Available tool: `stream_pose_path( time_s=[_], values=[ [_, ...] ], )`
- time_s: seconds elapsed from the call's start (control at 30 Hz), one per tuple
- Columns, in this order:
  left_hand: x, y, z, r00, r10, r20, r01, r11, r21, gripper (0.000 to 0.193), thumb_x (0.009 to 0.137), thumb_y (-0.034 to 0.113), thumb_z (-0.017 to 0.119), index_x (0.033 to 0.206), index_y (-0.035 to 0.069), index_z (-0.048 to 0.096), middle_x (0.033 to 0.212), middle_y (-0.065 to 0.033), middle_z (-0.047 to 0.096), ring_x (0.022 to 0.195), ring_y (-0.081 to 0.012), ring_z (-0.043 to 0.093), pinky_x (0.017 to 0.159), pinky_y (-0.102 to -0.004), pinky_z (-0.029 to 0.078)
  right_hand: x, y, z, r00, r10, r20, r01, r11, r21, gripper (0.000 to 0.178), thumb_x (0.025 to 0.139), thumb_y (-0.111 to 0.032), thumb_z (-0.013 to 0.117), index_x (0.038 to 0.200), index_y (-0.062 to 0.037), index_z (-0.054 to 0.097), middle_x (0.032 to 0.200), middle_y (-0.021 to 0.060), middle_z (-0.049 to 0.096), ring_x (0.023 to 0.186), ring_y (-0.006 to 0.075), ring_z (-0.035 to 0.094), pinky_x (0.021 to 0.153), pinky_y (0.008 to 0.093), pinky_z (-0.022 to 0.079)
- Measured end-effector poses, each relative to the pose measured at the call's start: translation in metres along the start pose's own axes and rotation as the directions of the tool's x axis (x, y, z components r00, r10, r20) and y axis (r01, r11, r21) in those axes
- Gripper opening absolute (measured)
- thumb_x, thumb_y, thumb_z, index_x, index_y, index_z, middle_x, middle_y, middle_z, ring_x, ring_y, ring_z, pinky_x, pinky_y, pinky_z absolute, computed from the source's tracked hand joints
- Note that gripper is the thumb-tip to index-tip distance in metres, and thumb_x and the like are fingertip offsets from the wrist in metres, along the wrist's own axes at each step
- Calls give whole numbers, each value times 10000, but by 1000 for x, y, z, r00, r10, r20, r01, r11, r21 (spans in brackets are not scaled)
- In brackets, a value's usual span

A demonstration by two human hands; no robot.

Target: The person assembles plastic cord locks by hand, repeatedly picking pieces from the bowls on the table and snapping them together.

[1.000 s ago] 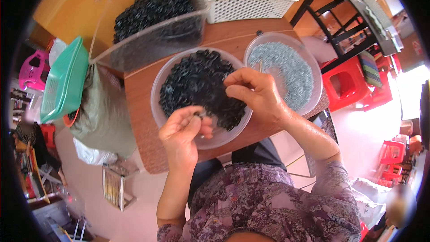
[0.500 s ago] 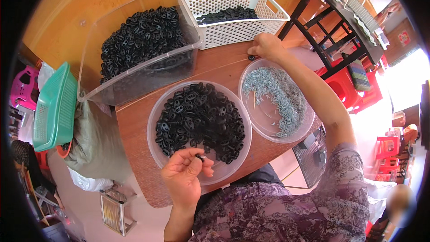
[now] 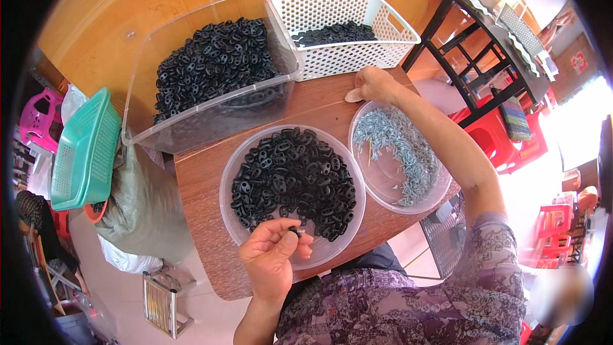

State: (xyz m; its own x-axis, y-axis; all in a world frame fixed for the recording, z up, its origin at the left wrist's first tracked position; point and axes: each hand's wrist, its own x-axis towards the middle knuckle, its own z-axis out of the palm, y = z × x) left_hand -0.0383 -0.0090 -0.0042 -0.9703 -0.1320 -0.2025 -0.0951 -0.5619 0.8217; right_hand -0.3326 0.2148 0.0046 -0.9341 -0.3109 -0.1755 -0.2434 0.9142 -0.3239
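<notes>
My left hand (image 3: 271, 252) is closed, pinching a small black piece (image 3: 295, 230) with a shiny bit at its side. It is raised over the near rim of a round clear tub (image 3: 228, 225) heaped with black two-holed plastic pieces (image 3: 287, 176). On the far side of the table, my right hand (image 3: 377, 85) rests with fingers curled, its thumb tip down at the wood. Whatever lies under those fingers is hidden. Below the right forearm stands a second round tub (image 3: 383, 185), holding many small silvery screw-like parts (image 3: 408, 147) and a thin wooden stick (image 3: 370, 152).
Behind the tubs, a large clear bin (image 3: 211, 115) of black pieces and a white perforated basket (image 3: 351, 57) line the brown table (image 3: 207, 217). Left are a green basket (image 3: 83, 153) and a sack (image 3: 143, 207). A dark stand (image 3: 472, 45) and red stools (image 3: 488, 131) are right.
The black round piece seen beneath my right fingers is out of sight now, and the thumb reaches further out. My left hand still pinches its piece. The whole view has shifted slightly.
</notes>
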Motion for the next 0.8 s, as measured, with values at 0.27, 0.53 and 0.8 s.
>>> stream_pose_path(
  time_s=[0.27, 0.53, 0.8],
  values=[
    [-8, 0, 0, 999, -20, -32, 21, 999, 25, 151, 813, -3, 584, 946, -73, 576, 765, -172, 636, 580, -187, 607, 550, -270, 507, -2, -4, 12, 984, -162, 76, 161, 987, 30, 288, 600, -220, 706, 754, 9, 626, 731, 194, 615, 744, 319, 619, 674, 392, 482],
    [-12, 2, -1, 997, -11, -77, 13, 1000, 26, 152, 829, -7, 551, 964, -77, 559, 770, -177, 628, 574, -182, 588, 562, -278, 495, -11, -13, 18, 944, -315, -99, 314, 949, -32, 300, 610, -241, 623, 746, 26, 627, 714, 245, 599, 707, 366, 616, 643, 418, 494],
    [6, 20, 5, 971, 191, -146, -197, 980, -28, 194, 841, 28, 561, 1000, -82, 552, 764, -159, 628, 562, -171, 573, 561, -264, 472, -13, -56, -104, 736, -376, -562, 267, 925, -269, 248, 702, -219, 619, 819, -2, 630, 729, 189, 627, 678, 306, 630, 612, 386, 487]
  ],
)
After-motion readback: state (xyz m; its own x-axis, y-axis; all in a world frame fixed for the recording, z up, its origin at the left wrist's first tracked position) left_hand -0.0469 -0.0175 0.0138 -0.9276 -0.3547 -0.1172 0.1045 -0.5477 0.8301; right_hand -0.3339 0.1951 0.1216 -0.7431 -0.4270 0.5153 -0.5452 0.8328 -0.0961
